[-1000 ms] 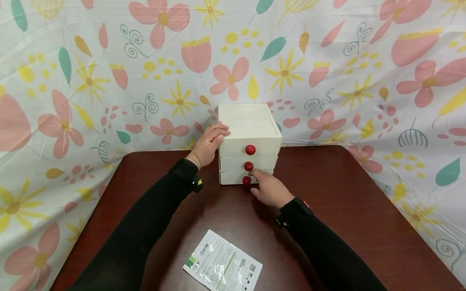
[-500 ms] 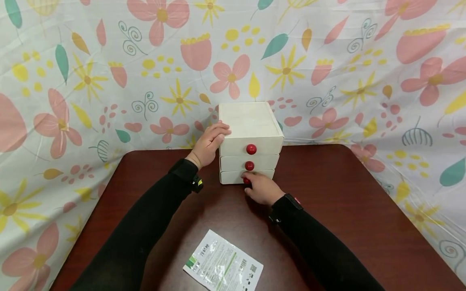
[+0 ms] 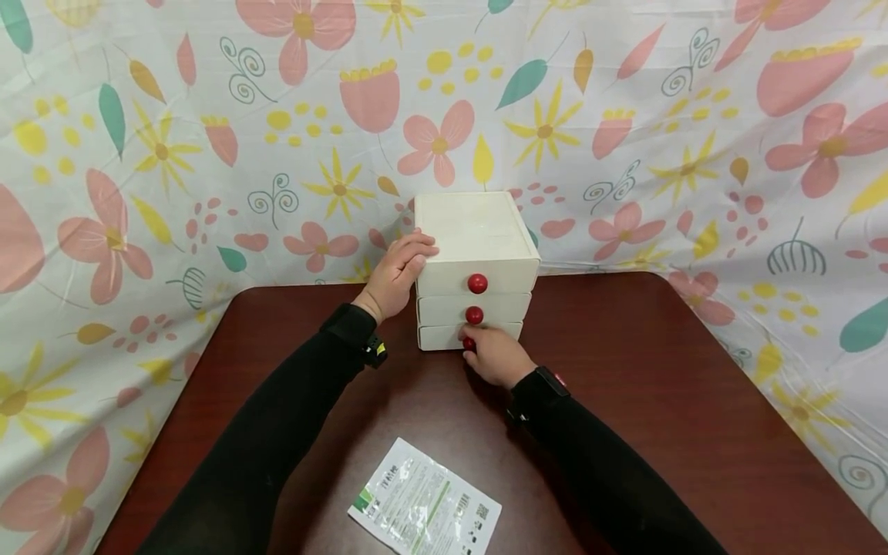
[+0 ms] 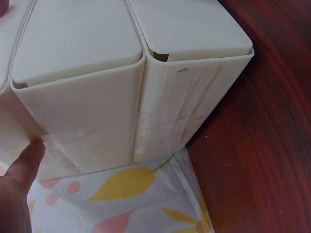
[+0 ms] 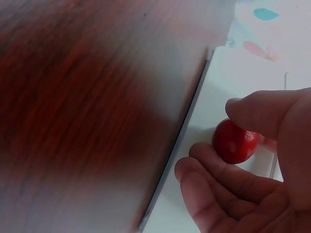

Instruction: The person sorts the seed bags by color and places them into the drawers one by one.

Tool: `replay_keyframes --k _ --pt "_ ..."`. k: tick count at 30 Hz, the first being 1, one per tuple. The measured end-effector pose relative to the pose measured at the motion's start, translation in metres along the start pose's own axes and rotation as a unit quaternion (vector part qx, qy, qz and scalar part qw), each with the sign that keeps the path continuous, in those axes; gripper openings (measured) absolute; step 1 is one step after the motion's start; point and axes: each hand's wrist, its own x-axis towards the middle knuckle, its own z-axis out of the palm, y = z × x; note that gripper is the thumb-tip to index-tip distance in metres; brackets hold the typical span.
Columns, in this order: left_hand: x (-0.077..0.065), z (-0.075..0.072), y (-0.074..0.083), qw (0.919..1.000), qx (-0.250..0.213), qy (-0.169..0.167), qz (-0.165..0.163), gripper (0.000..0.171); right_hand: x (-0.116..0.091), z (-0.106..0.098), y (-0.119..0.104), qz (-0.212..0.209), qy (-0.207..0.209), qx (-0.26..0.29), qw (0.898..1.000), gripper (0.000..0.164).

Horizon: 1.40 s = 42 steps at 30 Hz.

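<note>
A small white box of stacked drawers (image 3: 475, 223) stands at the far side of the table, each drawer front bearing a round red knob. My left hand (image 3: 395, 276) rests on the box's top left edge. In the left wrist view, one finger (image 4: 28, 162) touches the box's side wall, which has clear tape on it. Down at the bottom drawer (image 3: 437, 338), my right hand (image 3: 498, 356) pinches the red knob (image 5: 235, 141) between thumb and fingers. All the drawers look pushed in.
A white and green printed packet (image 3: 428, 499) lies flat near the table's front. The dark reddish-brown table (image 3: 624, 385) has a flower-patterned cloth (image 3: 597, 92) hanging behind it and at its sides.
My right hand has moved left from beside the bottom knob and taken hold of it. The left hand stays on the box, and the drawers look unmoved.
</note>
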Motion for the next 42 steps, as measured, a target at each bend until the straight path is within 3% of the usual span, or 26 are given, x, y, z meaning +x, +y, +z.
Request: replay_keyframes --k 7,21,31,36,42 --pt "0.0004 -0.0004 0.0018 1.0000 0.003 0.004 -0.002 0.039 0.0013 0.0027 -0.0012 0.005 0.027 -0.002 1.000 0.014" --pt "0.0001 0.0030 0.0013 0.9999 0.011 -0.003 -0.003 0.034 -0.0005 0.0038 -0.0018 0.039 0.019 0.017 0.999 0.018" --pt "0.0017 0.0029 0.0006 0.9999 0.010 0.003 0.007 0.033 0.0025 0.0004 -0.0036 0.033 0.032 0.015 0.999 0.012" --pt "0.0006 0.0017 0.0002 1.0000 0.007 0.002 -0.002 0.036 0.0021 -0.0002 -0.0057 0.037 0.007 0.025 0.999 0.019" --pt "-0.0001 0.0002 0.0002 1.0000 0.002 0.002 -0.007 0.038 0.0007 0.0006 -0.0043 0.043 -0.001 0.079 0.996 0.028"
